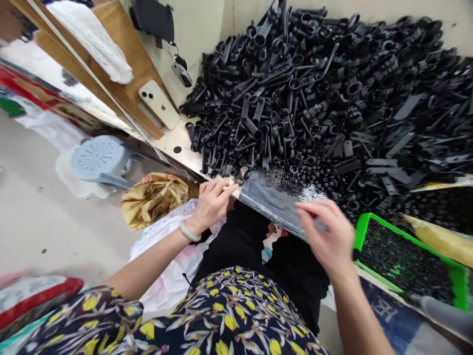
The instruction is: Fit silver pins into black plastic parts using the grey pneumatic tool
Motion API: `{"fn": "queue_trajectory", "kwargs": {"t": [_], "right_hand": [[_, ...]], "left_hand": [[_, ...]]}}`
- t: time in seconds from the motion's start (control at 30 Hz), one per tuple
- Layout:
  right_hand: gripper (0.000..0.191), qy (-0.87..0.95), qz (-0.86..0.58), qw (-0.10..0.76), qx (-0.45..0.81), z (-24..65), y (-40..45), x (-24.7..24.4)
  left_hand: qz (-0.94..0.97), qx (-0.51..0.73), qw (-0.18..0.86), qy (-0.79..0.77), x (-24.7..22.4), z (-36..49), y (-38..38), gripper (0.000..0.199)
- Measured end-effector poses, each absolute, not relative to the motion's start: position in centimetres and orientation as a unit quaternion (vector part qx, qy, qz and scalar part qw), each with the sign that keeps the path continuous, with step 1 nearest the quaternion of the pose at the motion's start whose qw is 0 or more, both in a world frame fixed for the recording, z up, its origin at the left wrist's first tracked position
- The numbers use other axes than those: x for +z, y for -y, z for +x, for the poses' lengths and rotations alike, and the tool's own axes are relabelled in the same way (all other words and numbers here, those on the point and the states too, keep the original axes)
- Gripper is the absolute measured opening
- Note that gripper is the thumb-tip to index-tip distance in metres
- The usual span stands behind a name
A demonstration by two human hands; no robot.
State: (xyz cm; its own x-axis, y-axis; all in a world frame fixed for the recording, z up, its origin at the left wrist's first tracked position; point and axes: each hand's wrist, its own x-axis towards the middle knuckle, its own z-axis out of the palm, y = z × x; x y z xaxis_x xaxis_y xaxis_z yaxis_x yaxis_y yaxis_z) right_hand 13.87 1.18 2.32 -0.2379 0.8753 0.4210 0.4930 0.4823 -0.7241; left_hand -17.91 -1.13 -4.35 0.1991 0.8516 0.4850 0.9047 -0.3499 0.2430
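Black parts (pixel 258 109) lie beyond the left hand (pixel 213 203); silver pins (pixel 312 193), beyond the right hand (pixel 330 235). I cannot tell either grip.

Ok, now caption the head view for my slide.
Left hand at the edge of the worktop, right hand near small silvery pieces, before a large heap of black parts.

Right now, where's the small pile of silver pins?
In the head view, the silver pins lie right of centre, just beyond the right hand and beside the small black parts.
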Motion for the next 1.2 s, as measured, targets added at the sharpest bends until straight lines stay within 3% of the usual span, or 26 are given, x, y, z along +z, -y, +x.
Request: {"fn": "queue_trajectory", "kwargs": {"t": [0.27,0.43,0.63,0.77,0.87,1.03,1.2], "right_hand": [[0.020,0.858,-0.451,0.226,0.097,6.9,-7.9,-2.7],[0.018,0.885,-0.444,0.141,0.018,6.0,-8.7,-2.7],[0.026,0.900,-0.405,0.162,0.015,7.8,-7.0,-2.9],[0.020,0.882,-0.400,0.240,0.061,10.3,-5.4,-3.6],[0.017,0.839,-0.442,0.294,0.118,12.1,-4.2,-3.9],[0.018,0.821,-0.495,0.266,0.099,13.4,-3.2,-3.9],[0.022,0.833,-0.506,0.218,0.051,12.8,-3.7,-3.9]], "left_hand": [[-0.809,-0.245,0.052,0.532,-4.0,-18.1,-3.6,0.029],[-0.831,-0.265,0.063,0.486,-4.6,-18.8,-4.1,0.022],[-0.835,-0.248,0.062,0.487,-4.4,-19.6,-5.1,0.024],[-0.860,-0.230,0.046,0.453,-4.3,-20.3,-6.1,0.025],[-0.858,-0.285,0.055,0.423,-4.2,-20.0,-6.9,0.022],[-0.849,-0.389,-0.003,0.357,-4.0,-17.3,-7.8,0.032],[-0.872,-0.334,-0.096,0.345,-3.8,-13.8,-8.1,0.042]]}}
